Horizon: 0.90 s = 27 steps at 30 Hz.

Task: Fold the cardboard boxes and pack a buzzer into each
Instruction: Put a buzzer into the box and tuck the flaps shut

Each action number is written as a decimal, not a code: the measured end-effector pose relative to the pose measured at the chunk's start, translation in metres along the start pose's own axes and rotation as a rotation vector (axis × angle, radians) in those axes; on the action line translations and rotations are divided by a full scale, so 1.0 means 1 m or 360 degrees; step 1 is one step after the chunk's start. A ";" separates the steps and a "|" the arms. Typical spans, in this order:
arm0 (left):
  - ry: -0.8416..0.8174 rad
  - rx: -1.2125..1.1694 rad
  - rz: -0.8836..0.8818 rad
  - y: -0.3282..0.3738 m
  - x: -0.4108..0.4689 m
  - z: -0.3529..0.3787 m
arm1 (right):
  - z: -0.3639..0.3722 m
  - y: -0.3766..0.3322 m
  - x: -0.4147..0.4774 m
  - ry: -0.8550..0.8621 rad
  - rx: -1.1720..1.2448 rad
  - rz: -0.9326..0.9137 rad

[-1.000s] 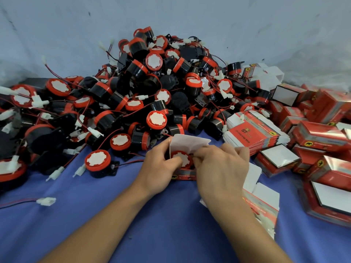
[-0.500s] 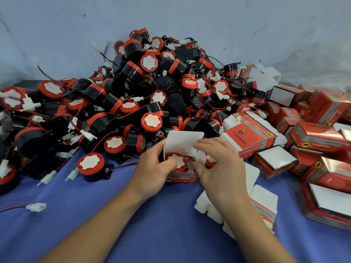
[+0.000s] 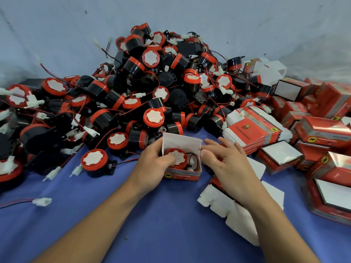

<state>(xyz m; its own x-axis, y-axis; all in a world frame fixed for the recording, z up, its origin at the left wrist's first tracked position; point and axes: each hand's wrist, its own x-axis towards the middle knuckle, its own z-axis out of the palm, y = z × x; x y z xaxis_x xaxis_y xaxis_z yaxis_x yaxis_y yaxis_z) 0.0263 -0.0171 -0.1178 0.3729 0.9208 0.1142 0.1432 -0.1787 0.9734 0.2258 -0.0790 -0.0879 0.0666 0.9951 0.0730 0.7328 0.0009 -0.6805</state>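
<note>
Buzzer: round black plastic body with a red rim and a white notched face turned upward. It is seated in an open cardboard box at the middle of the tabletop, with its thin wire and white plug tucked beside it.

Box: small and rectangular, glossy red print outside, plain white inside. The lid flap is stood upright at the far side.

The left wall is gripped by the left hand, fingers curled round it.

The right hand is held at the right wall, fingers spread and slack, nothing grasped.

Behind: a heaped pile of buzzers, tangled with red and black wires.

Right: a stack of flat box blanks and folded boxes.

The tabletop is covered in smooth blue cloth.
</note>
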 end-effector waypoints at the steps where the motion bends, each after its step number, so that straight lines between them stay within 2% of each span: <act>1: 0.0015 0.0016 0.0025 0.000 -0.002 0.001 | -0.002 -0.001 -0.001 -0.0018 0.0038 0.0004; 5: 0.0253 0.0228 0.0105 -0.005 -0.003 0.004 | -0.004 -0.006 -0.003 -0.0018 0.0067 0.0043; 10: 0.0572 0.0299 -0.0045 -0.004 -0.001 0.015 | 0.010 -0.009 -0.001 0.0058 -0.0091 -0.0034; 16: 0.0646 0.0248 -0.0138 0.005 -0.001 0.025 | 0.014 -0.010 0.002 0.0101 -0.0268 -0.0090; 19: 0.0438 0.0138 -0.0121 0.004 -0.005 0.020 | 0.017 -0.008 0.001 0.0124 -0.0355 -0.0084; 22: -0.0017 -0.0070 -0.0084 0.008 -0.005 0.007 | 0.020 -0.009 0.001 0.0209 -0.0402 -0.0088; 25: -0.0081 -0.0309 -0.0324 0.015 0.007 -0.007 | 0.021 -0.010 0.002 0.0260 -0.0398 -0.0073; 27: -0.0153 -0.0502 -0.0357 0.013 0.006 -0.012 | 0.022 -0.011 0.002 0.0268 -0.0387 -0.0042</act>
<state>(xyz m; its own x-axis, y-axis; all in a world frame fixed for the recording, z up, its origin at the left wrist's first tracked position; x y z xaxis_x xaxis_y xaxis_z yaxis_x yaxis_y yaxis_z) 0.0193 -0.0093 -0.1024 0.4506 0.8856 -0.1125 -0.0520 0.1519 0.9870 0.2035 -0.0749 -0.0964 0.1418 0.9646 0.2225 0.8751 -0.0171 -0.4837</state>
